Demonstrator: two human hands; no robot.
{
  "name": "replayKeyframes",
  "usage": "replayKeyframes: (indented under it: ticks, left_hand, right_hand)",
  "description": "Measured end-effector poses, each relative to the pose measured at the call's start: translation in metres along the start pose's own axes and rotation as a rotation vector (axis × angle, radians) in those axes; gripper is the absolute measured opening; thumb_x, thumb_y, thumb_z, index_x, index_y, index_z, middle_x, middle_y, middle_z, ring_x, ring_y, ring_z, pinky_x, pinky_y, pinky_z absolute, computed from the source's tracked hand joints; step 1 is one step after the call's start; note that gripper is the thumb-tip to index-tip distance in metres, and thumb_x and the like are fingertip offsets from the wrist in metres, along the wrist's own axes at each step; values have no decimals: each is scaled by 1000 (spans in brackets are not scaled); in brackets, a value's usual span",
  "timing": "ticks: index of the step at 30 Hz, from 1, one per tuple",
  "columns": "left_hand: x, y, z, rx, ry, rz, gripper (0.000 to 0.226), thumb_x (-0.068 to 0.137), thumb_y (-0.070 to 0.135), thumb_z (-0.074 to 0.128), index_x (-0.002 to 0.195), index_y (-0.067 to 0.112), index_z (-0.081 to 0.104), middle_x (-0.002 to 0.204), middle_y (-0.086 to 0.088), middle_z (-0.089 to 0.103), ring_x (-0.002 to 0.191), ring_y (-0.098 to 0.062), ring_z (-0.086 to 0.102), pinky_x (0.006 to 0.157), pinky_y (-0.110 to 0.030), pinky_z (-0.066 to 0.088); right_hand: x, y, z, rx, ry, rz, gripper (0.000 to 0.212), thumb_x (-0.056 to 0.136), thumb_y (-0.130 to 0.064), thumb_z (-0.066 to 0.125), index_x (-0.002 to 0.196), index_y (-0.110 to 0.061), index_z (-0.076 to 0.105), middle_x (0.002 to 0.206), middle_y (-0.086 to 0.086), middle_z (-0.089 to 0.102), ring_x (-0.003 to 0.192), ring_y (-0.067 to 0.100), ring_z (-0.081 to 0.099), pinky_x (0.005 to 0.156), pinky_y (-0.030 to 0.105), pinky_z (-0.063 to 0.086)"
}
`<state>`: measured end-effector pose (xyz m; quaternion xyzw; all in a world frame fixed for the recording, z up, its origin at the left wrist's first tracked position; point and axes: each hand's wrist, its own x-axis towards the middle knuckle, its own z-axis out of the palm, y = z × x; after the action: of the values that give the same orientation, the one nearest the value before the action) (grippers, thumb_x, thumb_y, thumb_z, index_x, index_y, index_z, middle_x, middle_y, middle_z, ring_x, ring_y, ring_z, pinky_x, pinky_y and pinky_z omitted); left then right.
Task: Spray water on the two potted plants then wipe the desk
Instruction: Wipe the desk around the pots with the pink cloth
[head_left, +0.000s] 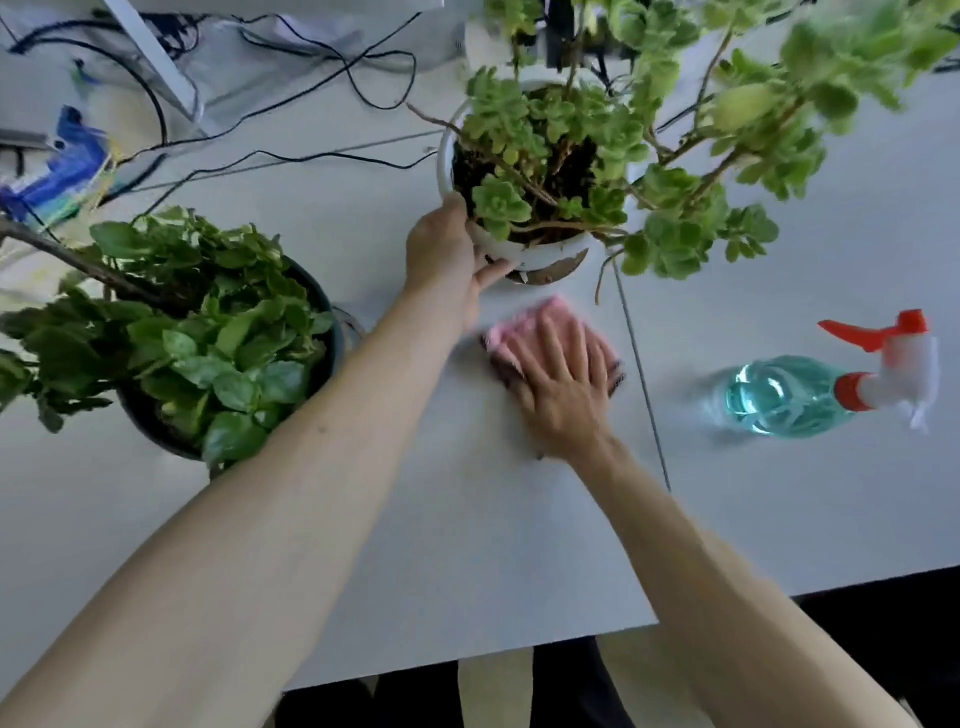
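Note:
My left hand (447, 260) grips the near rim of the white pot (540, 254), which is tilted so its brown base shows; a branching succulent grows from it. My right hand (558, 369) lies flat, fingers spread, pressing a pink cloth (506, 330) onto the white desk (467, 545) just in front of that pot. The cloth is blurred with motion. A dark teal pot (335, 332) with broad green leaves stands at the left. The teal spray bottle (784, 397) with a red and white trigger head stands on the desk at the right, apart from both hands.
Black cables (291, 156) run across the back of the desk. A blue and white packet (67, 166) lies at the far left. A seam (641, 374) between two desk panels runs beside my right hand. The desk's front edge is close below my forearms.

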<state>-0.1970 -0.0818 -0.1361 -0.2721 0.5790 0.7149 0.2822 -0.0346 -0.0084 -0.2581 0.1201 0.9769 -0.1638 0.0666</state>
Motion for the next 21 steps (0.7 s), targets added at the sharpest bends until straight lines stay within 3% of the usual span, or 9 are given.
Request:
replayKeyframes:
  ticks: [2, 4, 6, 8, 10, 14, 15, 19, 21]
  left_hand:
    - [-3, -2, 2, -26, 5, -3, 37, 100, 28, 49, 125, 3, 59, 118, -20, 69, 104, -32, 69, 66, -43, 63]
    - [-1, -3, 2, -38, -6, -4, 37, 100, 30, 50, 124, 4, 60, 116, -17, 69, 106, -31, 69, 65, -42, 63]
    - [1, -4, 1, -35, -27, -13, 36, 101, 30, 49, 123, 5, 61, 114, -14, 71, 107, -30, 69, 67, -44, 63]
    - [2, -6, 1, -39, -23, -7, 36, 101, 31, 47, 124, 5, 60, 114, -14, 70, 106, -29, 70, 68, -45, 63]
    - [2, -9, 1, -54, -25, 4, 37, 102, 31, 47, 123, 3, 59, 115, -14, 69, 105, -27, 69, 71, -46, 63]
    - [-1, -16, 3, -127, -13, 18, 32, 101, 31, 49, 113, 5, 62, 113, -12, 67, 107, -28, 67, 74, -46, 63]
    - [-2, -17, 3, -140, -2, 24, 30, 101, 32, 48, 111, 6, 61, 112, -11, 67, 107, -28, 67, 75, -46, 63]
    - [-4, -19, 10, -179, 14, 47, 28, 102, 30, 46, 103, 8, 62, 115, -18, 68, 104, -31, 69, 77, -47, 62]
    - [-4, -19, 13, -193, 42, 65, 28, 102, 31, 46, 100, 8, 62, 113, -19, 69, 101, -31, 70, 74, -46, 63]
  right_hand:
    - [22, -41, 0, 36, -66, 112, 53, 101, -45, 34, 154, -37, 30, 166, 4, 16, 151, 43, 4, 119, 47, -10]
    - [14, -86, 10, 66, -33, -38, 52, 96, -38, 36, 144, -25, 52, 157, 11, 40, 145, 48, 27, 117, 62, 20]
    - [-19, -104, 18, 92, -108, -242, 52, 91, -35, 36, 133, -19, 63, 147, 12, 53, 138, 47, 40, 112, 62, 33]
    - [-32, -91, 18, 71, -228, -340, 48, 94, -36, 39, 134, -22, 61, 149, 10, 52, 141, 44, 38, 115, 56, 29]
    - [-9, -71, 12, 37, -167, -343, 48, 95, -38, 40, 134, -21, 62, 148, 11, 51, 142, 43, 37, 116, 54, 28]
    - [44, -74, -14, -69, -265, -175, 66, 103, -42, 34, 159, -23, 6, 168, 5, -3, 152, 36, -12, 120, 47, -13]
    - [43, -79, -14, -84, -273, -193, 67, 103, -41, 34, 159, -23, 2, 168, 4, -5, 151, 36, -15, 119, 48, -16]
    - [3, -50, 6, -10, -206, -330, 53, 99, -38, 30, 149, -24, 44, 159, 9, 36, 149, 44, 19, 121, 57, 12]
    - [-14, -16, 9, -3, -183, -268, 50, 99, -41, 33, 145, -29, 49, 158, 9, 38, 148, 43, 22, 121, 53, 11]
